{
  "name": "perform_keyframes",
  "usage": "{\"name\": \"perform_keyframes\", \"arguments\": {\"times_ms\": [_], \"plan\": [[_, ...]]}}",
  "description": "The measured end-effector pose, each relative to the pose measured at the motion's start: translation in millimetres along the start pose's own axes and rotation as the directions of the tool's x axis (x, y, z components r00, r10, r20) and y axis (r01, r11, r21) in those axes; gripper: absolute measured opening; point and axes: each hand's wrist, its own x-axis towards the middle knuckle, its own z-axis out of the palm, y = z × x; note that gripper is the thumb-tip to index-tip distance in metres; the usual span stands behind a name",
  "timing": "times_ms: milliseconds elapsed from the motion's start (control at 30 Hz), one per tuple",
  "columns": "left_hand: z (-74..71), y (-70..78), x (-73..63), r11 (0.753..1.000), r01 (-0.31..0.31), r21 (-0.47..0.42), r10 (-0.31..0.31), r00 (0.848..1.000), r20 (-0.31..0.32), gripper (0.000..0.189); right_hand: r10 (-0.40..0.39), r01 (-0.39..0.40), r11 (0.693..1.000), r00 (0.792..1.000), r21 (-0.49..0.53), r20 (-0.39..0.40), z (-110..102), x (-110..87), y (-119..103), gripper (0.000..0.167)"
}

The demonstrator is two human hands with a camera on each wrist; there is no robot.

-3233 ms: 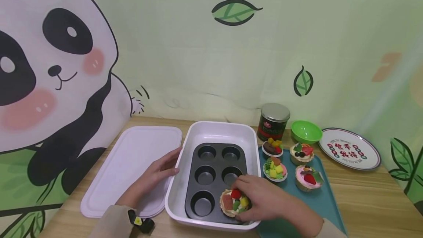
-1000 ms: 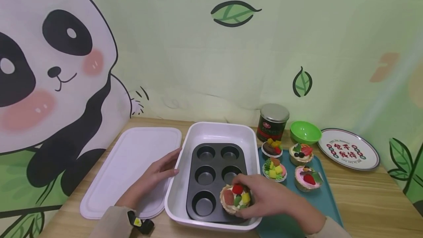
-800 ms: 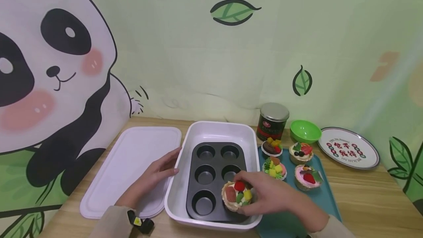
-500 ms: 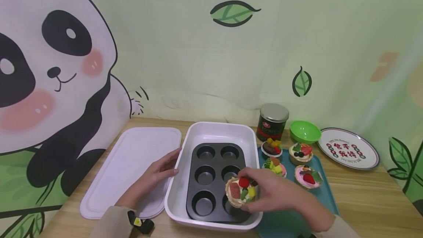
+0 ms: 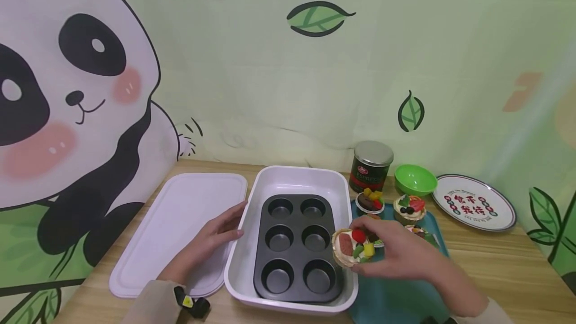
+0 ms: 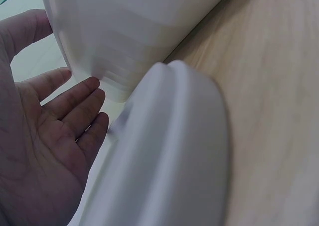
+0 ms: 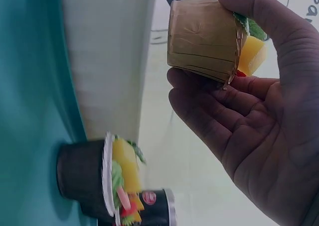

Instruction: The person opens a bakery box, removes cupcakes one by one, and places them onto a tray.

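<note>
My right hand (image 5: 396, 251) pinches a fruit-topped cupcake (image 5: 350, 250) between thumb and fingers, over the right rim of a white baking dish (image 5: 243, 284). In the right wrist view its tan paper cup (image 7: 202, 39) is lifted above the teal tray. A dark muffin tin (image 5: 298, 249) lies inside the dish, all its wells bare. My left hand (image 5: 211, 236) rests with straight fingers against the dish's left side; the left wrist view shows its fingertips (image 6: 92, 84) right at the dish wall (image 6: 119, 32).
More fruit cupcakes (image 5: 409, 209) stand on the teal tray (image 5: 391, 294) at right, some partly behind my right hand. Behind them are an espresso tin (image 5: 371, 166), a green bowl (image 5: 416, 179) and a printed plate (image 5: 477, 203). A white lid (image 5: 180, 224) lies at left.
My right hand has lifted the cupcake out of the tin's front right well and carried it right, to the dish's rim. My left hand has stayed in place.
</note>
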Motion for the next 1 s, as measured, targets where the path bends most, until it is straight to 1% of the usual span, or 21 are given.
{"name": "perform_keyframes", "arguments": {"times_ms": [133,300,567,700,833,1000], "plan": [[0.2,-0.4,-0.1,1.000,-0.006,0.001,0.006,1.000,-0.002,0.065,0.021,-0.021,0.999,1.000,-0.040,-0.016,-6,-8.0,6,0.057],[0.3,-0.2,0.1,1.000,0.004,0.012,-0.004,1.000,-0.005,0.064,0.039,-0.040,0.999,0.999,-0.037,-0.017,-10,-14.8,10,0.054],[-0.1,0.1,0.2,1.000,0.001,0.005,-0.001,1.000,0.003,0.065,0.108,-0.108,0.993,0.994,-0.040,-0.011,-15,-21.3,14,0.060],[0.3,0.0,0.1,1.000,0.004,0.008,-0.004,1.000,0.001,0.066,0.114,-0.114,0.992,0.993,-0.050,-0.015,-17,-24.9,16,0.061],[0.6,0.0,0.2,1.000,-0.002,0.008,0.002,1.000,0.003,0.065,0.142,-0.142,0.989,0.990,-0.044,0.007,-20,-30.7,20,0.061],[0.0,0.4,0.1,1.000,-0.007,0.003,0.007,1.000,0.005,0.065,0.219,-0.215,0.975,0.973,-0.065,0.076,-23,-40.0,27,0.065]]}}
